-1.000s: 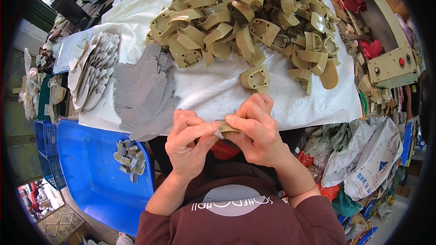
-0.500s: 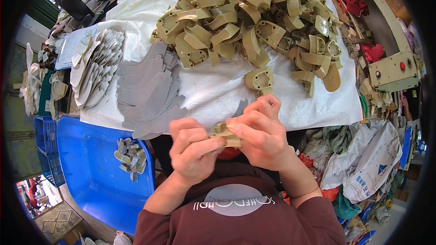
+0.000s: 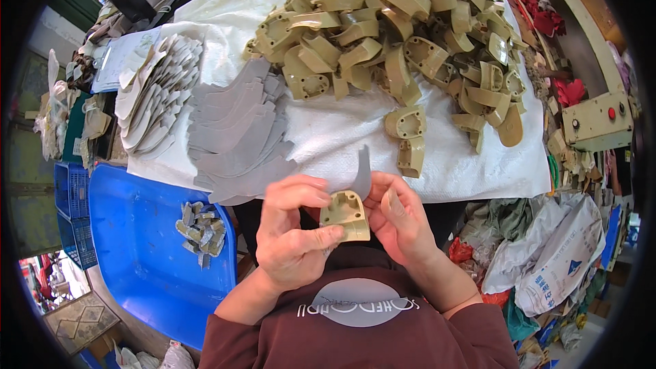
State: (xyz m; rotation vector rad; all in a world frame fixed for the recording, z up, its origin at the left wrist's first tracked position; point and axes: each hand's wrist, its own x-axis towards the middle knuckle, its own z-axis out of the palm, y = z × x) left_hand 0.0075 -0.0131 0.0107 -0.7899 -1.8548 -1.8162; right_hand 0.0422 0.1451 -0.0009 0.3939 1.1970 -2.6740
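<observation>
While pinched by both hands, tan moulded heel piece [image 3: 346,214] (smooth, curved).

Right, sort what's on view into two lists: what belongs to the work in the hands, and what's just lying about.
In the work:
- left hand and right hand, together holding one tan moulded piece
- grey liner piece at the right hand
- heap of tan moulded pieces
- stack of grey liners

Lying about:
- blue tub with scraps
- red-buttoned machine
- printed sacks
</observation>
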